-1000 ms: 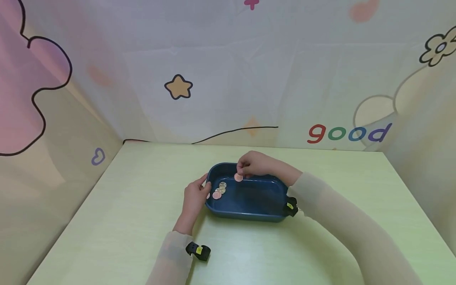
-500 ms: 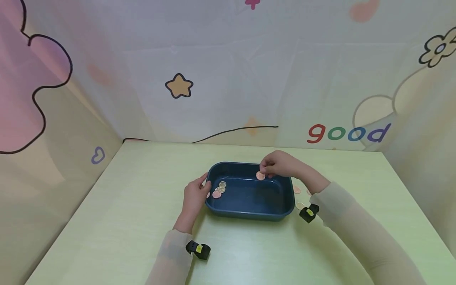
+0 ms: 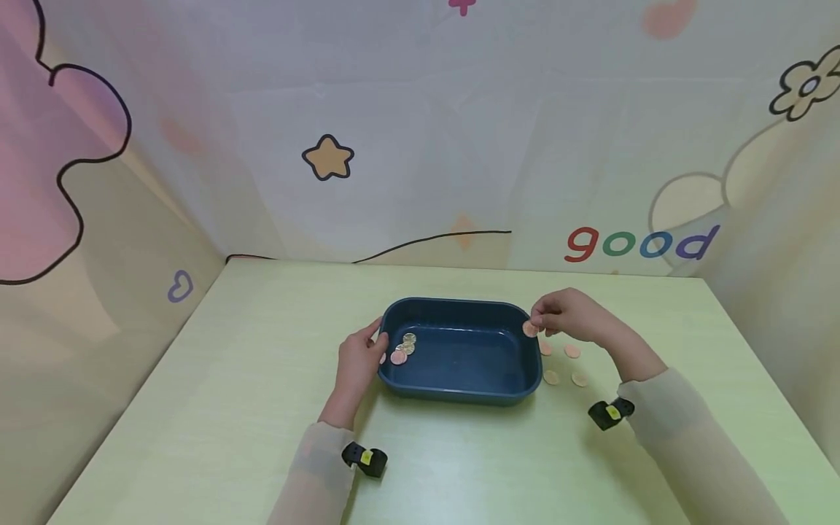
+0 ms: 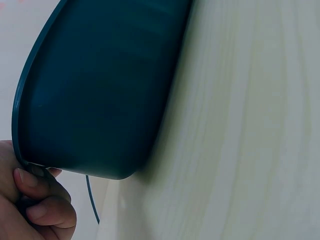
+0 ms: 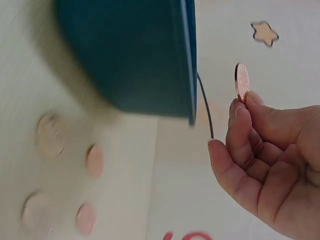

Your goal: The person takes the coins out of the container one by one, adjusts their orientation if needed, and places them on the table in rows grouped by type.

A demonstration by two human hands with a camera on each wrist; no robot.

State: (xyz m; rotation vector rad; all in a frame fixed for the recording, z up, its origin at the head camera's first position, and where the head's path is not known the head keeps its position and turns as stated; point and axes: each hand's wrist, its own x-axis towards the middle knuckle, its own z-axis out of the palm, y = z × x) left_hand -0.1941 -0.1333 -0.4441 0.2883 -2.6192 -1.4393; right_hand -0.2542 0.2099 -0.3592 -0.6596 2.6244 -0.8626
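Note:
A dark blue rectangular tray (image 3: 466, 364) with rounded corners stands on the table. My left hand (image 3: 357, 361) grips its left rim, thumb over the edge; in the left wrist view the fingers (image 4: 50, 212) curl beside the wall. Several gold and copper-coloured coins (image 3: 398, 357) lie inside at the left end, one partly behind the thumb. At the right rim, my right hand (image 3: 571, 313) pinches a copper-coloured coin (image 5: 242, 81) between thumb and finger, raised upright. On the table right of the tray lie two copper coins (image 3: 572, 351) and two gold coins (image 3: 579, 379).
The pale wood-grain table (image 3: 262, 379) extends around the tray. A printed cloth backdrop (image 3: 433, 146) hangs at the back and on both sides. Black wrist cameras (image 3: 365, 460) are strapped to both wrists.
My right hand has carried the copper coin rightward, from above the tray's middle to its right rim. The coins on the table have come into view. My left hand stays on the tray.

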